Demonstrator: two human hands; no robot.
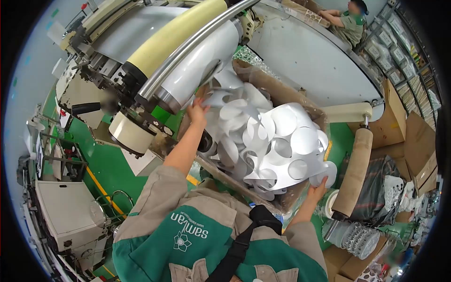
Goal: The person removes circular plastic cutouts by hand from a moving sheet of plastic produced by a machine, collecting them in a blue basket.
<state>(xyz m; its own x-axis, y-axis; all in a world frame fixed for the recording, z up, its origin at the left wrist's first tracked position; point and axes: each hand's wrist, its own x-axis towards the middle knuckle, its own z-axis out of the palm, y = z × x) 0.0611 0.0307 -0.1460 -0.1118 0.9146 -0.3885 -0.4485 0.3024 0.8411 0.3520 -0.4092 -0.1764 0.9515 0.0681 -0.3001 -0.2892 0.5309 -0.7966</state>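
Here, left hand (197,112): we see it raised at the far left edge of the white punched sheet scrap full of round holes (277,141), fingers against a loose strip just below the machine; we cannot tell whether they clench on it
Right hand (318,190): we find it flat and released, fingers stretched upward against the near right edge of the scrap
Scrap: we see it piled in a tangled heap that rises above the rim of the brown cardboard box lined with clear plastic film (282,89), between the two hands
Machine: above the box's far left corner we see a shiny chrome steel roller (197,42), a pale yellow roller (174,35) beside it and a white sheet roll (199,66) beneath
Tube: a long brown cardboard tube (353,174) stands just right of the box, near the right hand
Floor: we see green painted floor (108,164) left of the box
Cartons: brown cardboard cartons (394,117) sit beyond the tube, at the right
Other person: we see a co-worker in a green shirt (350,26) well apart, at the top right
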